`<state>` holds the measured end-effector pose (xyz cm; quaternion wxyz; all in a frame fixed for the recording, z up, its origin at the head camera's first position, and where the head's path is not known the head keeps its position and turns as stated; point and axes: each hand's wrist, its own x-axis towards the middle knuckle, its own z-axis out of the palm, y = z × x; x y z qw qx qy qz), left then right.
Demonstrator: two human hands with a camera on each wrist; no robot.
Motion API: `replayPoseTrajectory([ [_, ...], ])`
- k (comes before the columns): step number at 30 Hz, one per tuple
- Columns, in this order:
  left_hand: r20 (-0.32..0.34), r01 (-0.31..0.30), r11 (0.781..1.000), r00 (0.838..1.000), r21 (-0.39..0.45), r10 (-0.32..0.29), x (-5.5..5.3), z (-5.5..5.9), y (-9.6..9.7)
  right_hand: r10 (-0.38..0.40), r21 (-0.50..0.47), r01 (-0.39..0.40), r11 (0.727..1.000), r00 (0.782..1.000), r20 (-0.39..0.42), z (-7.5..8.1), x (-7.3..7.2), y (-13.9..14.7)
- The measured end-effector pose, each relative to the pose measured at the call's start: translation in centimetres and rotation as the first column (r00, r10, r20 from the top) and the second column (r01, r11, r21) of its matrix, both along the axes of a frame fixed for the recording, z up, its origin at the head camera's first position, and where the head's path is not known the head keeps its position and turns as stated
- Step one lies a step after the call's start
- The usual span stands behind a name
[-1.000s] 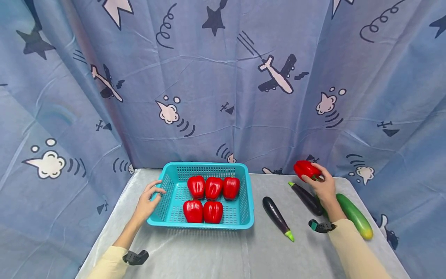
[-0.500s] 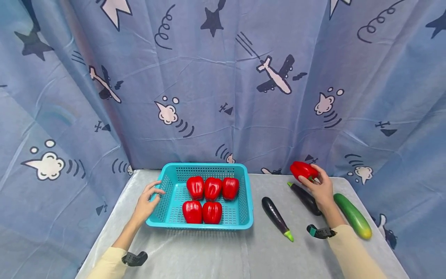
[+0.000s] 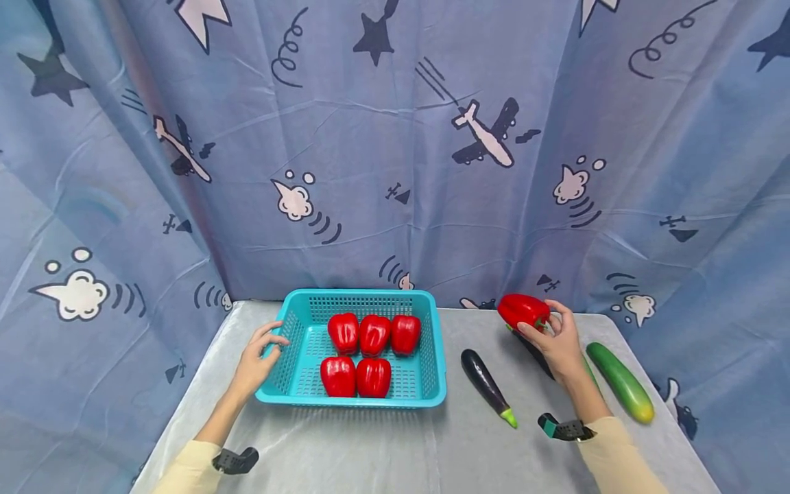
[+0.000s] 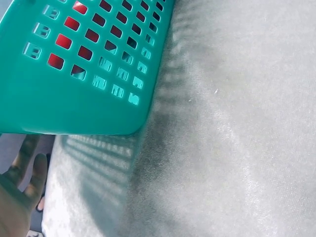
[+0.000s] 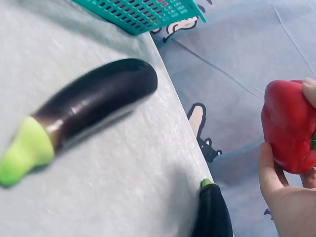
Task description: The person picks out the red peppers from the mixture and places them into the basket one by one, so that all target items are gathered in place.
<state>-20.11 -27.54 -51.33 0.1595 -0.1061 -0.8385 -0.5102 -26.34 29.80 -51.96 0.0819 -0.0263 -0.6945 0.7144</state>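
My right hand (image 3: 563,341) pinches a red bell pepper (image 3: 518,310) by its stem end, between thumb and fingers. It is held above the table's back right part, overlapping a dark eggplant (image 3: 535,351) in the head view. In the right wrist view the pepper (image 5: 289,126) shows large at the right. My left hand (image 3: 256,360) is at the left rim of a turquoise basket (image 3: 350,401), its bent fingers spread and fingertips right at the rim. Inside the basket stand several red bell peppers (image 3: 374,336) in two rows.
Another eggplant (image 3: 484,384) lies between the basket and my right arm, its green end toward me. A green zucchini-like vegetable (image 3: 620,381) with a yellow tip lies right of that arm; another green piece is partly hidden behind the wrist. A patterned blue curtain (image 3: 345,151) hangs behind the table.
My right hand has moved left and slightly toward me with the bell pepper, now over the far eggplant's stem end. My left hand keeps its place at the basket rim.
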Motion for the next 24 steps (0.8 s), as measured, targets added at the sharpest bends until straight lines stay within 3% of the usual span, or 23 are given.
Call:
replayPoseTrajectory([
  [15,0.019,0.002,1.0,1.0,0.026,-0.003,0.1,0.3,-0.1,0.075,-0.104,-0.063,0.993,0.991,0.112,1.0,2.3,-2.1],
  [24,0.03,-0.001,1.0,1.0,0.02,0.0,0.0,0.2,-0.1,0.129,-0.188,-0.115,0.975,0.99,0.062,1.2,3.3,-3.2],
])
